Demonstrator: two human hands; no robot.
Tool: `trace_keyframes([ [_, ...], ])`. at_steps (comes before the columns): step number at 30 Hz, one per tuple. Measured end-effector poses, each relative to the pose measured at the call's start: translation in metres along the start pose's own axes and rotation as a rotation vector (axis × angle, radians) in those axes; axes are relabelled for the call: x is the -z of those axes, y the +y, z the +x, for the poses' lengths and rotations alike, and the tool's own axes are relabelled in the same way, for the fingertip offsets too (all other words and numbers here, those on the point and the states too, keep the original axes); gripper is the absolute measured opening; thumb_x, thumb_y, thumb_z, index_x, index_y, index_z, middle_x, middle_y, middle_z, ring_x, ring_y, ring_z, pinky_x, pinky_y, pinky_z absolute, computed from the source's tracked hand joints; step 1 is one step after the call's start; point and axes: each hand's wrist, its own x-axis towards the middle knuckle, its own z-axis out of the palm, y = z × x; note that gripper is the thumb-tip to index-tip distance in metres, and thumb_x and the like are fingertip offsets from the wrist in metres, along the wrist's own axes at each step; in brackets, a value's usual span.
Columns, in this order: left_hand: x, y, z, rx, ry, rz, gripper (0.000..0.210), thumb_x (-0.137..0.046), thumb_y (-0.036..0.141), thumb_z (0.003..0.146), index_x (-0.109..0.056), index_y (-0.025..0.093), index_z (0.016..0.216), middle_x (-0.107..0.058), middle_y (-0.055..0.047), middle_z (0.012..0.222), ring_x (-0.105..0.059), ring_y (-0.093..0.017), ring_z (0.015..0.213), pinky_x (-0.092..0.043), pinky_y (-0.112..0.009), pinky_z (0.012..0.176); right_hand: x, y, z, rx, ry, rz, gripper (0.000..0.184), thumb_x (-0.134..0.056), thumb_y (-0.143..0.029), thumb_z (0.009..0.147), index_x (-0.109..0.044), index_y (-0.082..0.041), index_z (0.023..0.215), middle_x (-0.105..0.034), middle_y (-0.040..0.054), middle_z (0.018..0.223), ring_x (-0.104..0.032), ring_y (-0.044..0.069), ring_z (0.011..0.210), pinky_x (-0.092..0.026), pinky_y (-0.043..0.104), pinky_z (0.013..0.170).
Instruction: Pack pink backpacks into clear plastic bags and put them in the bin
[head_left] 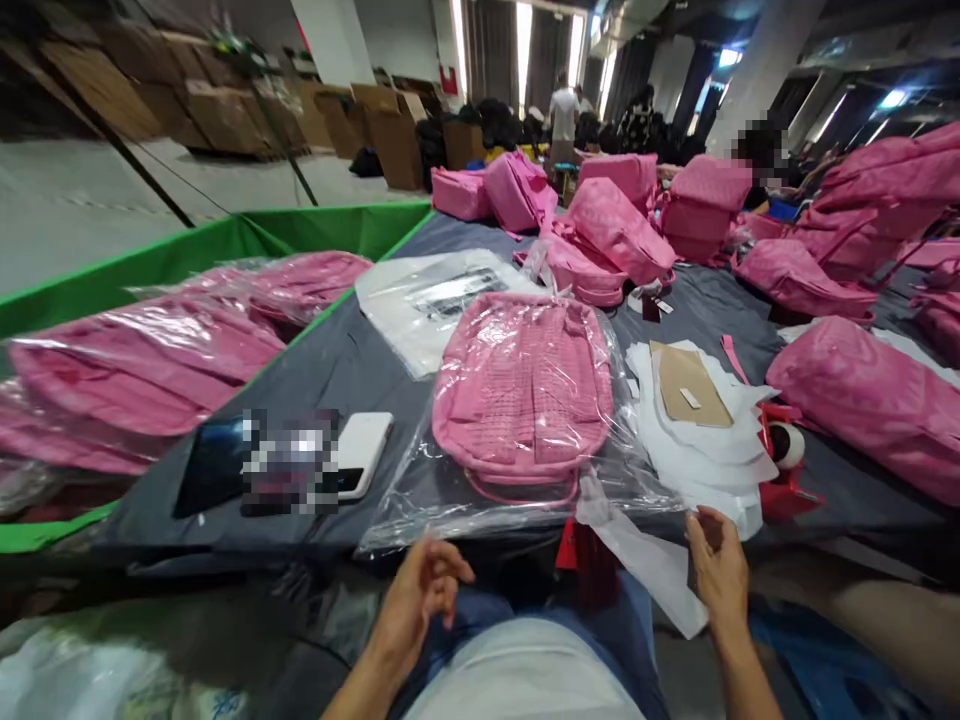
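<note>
1. In the head view, the pink backpack [525,390] lies flat on the counter [300,390], inside a clear plastic bag [409,500] whose near edge reaches the counter's front. That loose film could snag or tear if pulled unevenly.
2. The person's left hand [426,590] is half open, fingers loosely curled, at the bag's near edge; I see nothing in its hold. With only one side steadied, I'd expect the backpack to twist.
3. The right hand [718,565] has thumb and fingertips drawn close together at the bag's near right corner; I can't tell whether they pinch it. A weak grip on slick film could slip.
4. A white strip [645,555] trails over the front edge, with a red tag [566,548] hanging beside it. Either could get caught or creased by a careless tug.
5. The white sheets [701,465] lie right against the plastic, a brown card [690,385] on top; a sideways sweep might scatter them.
6. The white phone [364,455] sits to the left, near enough that a wide drag leftward could knock it.
</note>
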Motion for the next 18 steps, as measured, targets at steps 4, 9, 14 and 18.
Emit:
trace_keyframes([
  [4, -0.040, 0.000, -0.010, -0.216, -0.314, 0.398, 0.049, -0.061, 0.064, 0.083, -0.075, 0.021, 0.100, -0.075, -0.010, 0.098, -0.069, -0.026, 0.087, -0.056, -0.036, 0.082, 0.013, -0.028, -0.040, 0.358, -0.071, -0.111, 0.036, -0.059, -0.056, 0.091, -0.067, -0.022, 0.089, -0.071, 0.0064, 0.087, -0.066, 0.022, 0.080, -0.053, 0.033, 0.078],
  [9, -0.108, -0.005, 0.017, -0.374, -0.508, 0.620, 0.044, -0.053, 0.057, 0.090, -0.073, 0.020, 0.104, -0.070, -0.006, 0.083, -0.062, -0.023, 0.079, -0.051, -0.036, 0.082, -0.020, -0.050, -0.062, 0.696, -0.388, -0.381, 0.039, -0.074, -0.047, 0.084, -0.067, -0.023, 0.114, -0.073, 0.0081, 0.101, -0.068, 0.026, 0.090, -0.053, 0.036, 0.078],
  [14, -0.147, -0.021, 0.030, -0.341, -0.397, 0.488, 0.043, -0.064, 0.057, 0.081, -0.071, 0.020, 0.102, -0.066, -0.002, 0.075, -0.055, -0.019, 0.065, -0.047, -0.033, 0.066, -0.032, -0.039, -0.079, 0.763, -0.378, -0.454, 0.023, -0.057, -0.008, 0.083, -0.062, -0.024, 0.099, -0.065, 0.0033, 0.082, -0.064, 0.023, 0.076, -0.050, 0.033, 0.067],
  [18, -0.145, -0.019, 0.026, -0.357, -0.494, 0.416, 0.039, -0.060, 0.055, 0.089, -0.072, 0.019, 0.094, -0.073, -0.007, 0.091, -0.064, -0.022, 0.077, -0.052, -0.031, 0.069, -0.023, -0.027, -0.096, 0.727, -0.487, -0.394, 0.024, -0.052, -0.003, 0.080, -0.059, -0.024, 0.088, -0.065, 0.0060, 0.094, -0.066, 0.022, 0.083, -0.056, 0.033, 0.070],
])
